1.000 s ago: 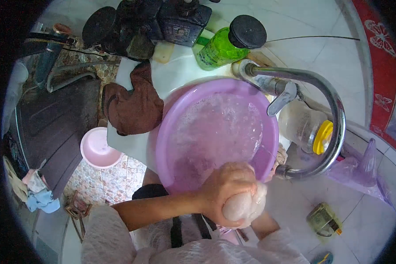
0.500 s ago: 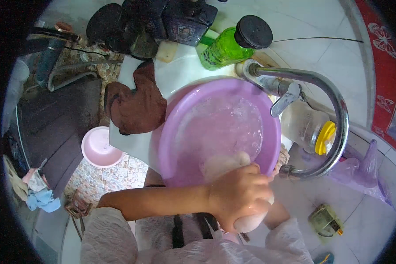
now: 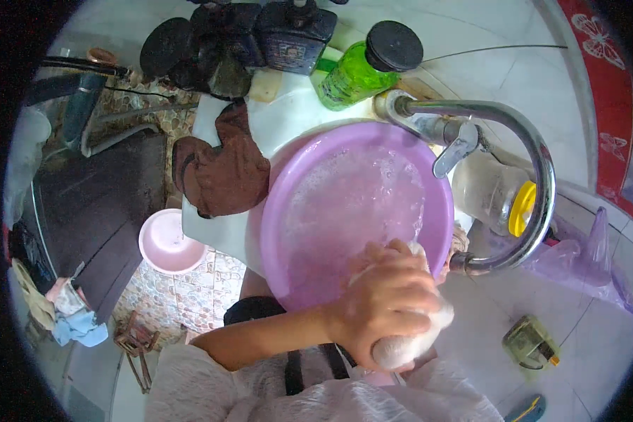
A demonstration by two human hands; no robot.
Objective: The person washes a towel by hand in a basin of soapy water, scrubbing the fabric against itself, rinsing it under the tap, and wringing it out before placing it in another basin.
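Note:
A bunched, pale wet cloth [image 3: 425, 330] is squeezed between my two hands over the near rim of a purple basin [image 3: 273, 281]. My left hand [image 3: 394, 309] lies on top, its fingers curled round the cloth. Beneath it, my right hand [image 3: 373, 259] is mostly hidden; a few bent fingers show past the left knuckles, against the cloth. Soapy, pinkish water [image 3: 352, 204] with bubbles fills the basin.
A curved metal faucet [image 3: 541, 176] arches along the basin's right side. A green bottle [image 3: 352, 81] stands behind, beside dark containers [image 3: 292, 42]. A brown, sock-shaped cloth [image 3: 225, 176] lies left of the basin. A yellow-lidded jar [image 3: 489, 193] lies right; a small pink basin [image 3: 169, 260] sits lower left.
The cloth has come up out of the water and is now bunched between my hands. My right fingers have come into sight beyond the left hand. The view has shifted slightly.

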